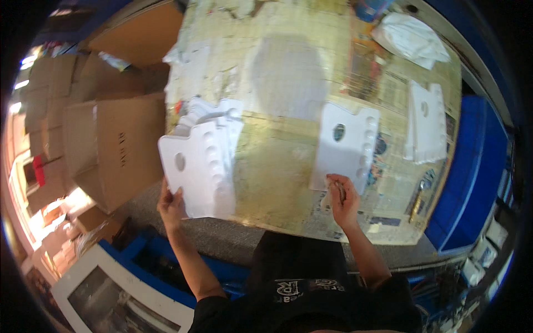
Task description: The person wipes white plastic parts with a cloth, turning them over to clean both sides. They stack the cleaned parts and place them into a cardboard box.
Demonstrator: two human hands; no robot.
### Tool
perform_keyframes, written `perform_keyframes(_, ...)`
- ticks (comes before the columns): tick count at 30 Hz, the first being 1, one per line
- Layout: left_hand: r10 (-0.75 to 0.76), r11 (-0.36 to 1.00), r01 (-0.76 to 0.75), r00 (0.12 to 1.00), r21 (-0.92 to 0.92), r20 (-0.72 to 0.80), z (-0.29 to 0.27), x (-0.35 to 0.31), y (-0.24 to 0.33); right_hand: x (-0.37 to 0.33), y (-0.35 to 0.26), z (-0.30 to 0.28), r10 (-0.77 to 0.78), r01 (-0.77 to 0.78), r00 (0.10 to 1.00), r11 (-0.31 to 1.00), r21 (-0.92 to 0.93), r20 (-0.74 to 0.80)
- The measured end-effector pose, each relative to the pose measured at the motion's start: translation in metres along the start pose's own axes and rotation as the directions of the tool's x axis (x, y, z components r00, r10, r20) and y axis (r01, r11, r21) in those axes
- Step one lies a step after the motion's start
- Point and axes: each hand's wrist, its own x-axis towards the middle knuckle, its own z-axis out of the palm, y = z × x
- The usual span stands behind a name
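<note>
Though near white palettes [195,180], one cardboard box [136,166] (contents unclear)

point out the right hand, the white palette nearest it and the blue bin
Right hand [344,202]: head view, middle of the hand.
White palette [341,157]: head view, flat face below the hole.
Blue bin [459,169]: head view, long side wall.

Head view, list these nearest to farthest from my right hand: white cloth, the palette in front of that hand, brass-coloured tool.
From your right hand:
1. Palette: just ahead, its near edge at your fingers.
2. Brass-coloured tool: off to the right, near the table's right edge.
3. White cloth: farthest, at the table's far right.
</note>
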Motion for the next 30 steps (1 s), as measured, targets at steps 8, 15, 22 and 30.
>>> perform_keyframes(8,0.532,0.735,-0.425,0.845,0.529,-0.061,0.109,-0.012,0.025,0.062,0.01,-0.067,-0.104,0.074,0.832,0.994,-0.078,-0.544)
perform_keyframes(15,0.488,0.648,-0.716,0.651,0.259,0.581,0.313,-0.112,0.026,0.105,0.004,-0.02,-0.503,0.5,0.864,0.852,-0.156,0.023)
perform_keyframes(22,0.44,0.585,-0.766,0.575,0.266,0.69,0.305,-0.147,-0.026,0.092,0.041,-0.009,-0.548,0.822,0.506,0.54,-0.181,0.666)
perform_keyframes(30,0.287,0.571,-0.747,0.57,0.34,0.77,0.304,-0.144,-0.01,0.169,0.027,0.006,-0.496,0.669,0.733,0.408,-0.62,0.465)
